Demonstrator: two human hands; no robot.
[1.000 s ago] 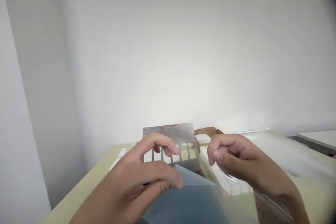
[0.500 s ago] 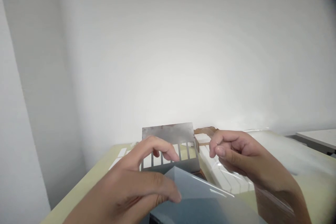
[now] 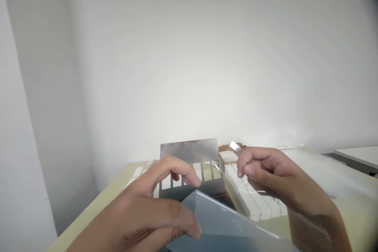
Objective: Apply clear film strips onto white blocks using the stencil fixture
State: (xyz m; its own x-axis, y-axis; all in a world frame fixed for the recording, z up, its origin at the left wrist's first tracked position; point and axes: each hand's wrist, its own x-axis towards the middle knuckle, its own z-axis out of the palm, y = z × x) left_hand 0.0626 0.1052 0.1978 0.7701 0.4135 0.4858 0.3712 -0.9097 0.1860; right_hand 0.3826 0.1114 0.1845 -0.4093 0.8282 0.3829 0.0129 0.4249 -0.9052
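My left hand is open, thumb and fingers spread apart with a gap between them. Its thumb tip overlaps a see-through bluish plastic sheet in the foreground; whether it touches cannot be told. My right hand is pinched, thumb against curled fingers, on what looks like thin clear plastic film; a bright bit sticks out beyond the index finger, and glints run near the wrist. Behind my left hand a grey slotted metal plate leans, with white pieces showing at its slots.
A row of long white blocks lies beside the plate, with a brown cardboard piece behind. White pieces lie at left on the yellow-green table. Clear plastic covers the right side, near a white surface. A wall stands behind.
A bright bit of film now shows above my right index finger, and glints on the plastic have shifted. The foreground sheet and my left fingers have dropped slightly.
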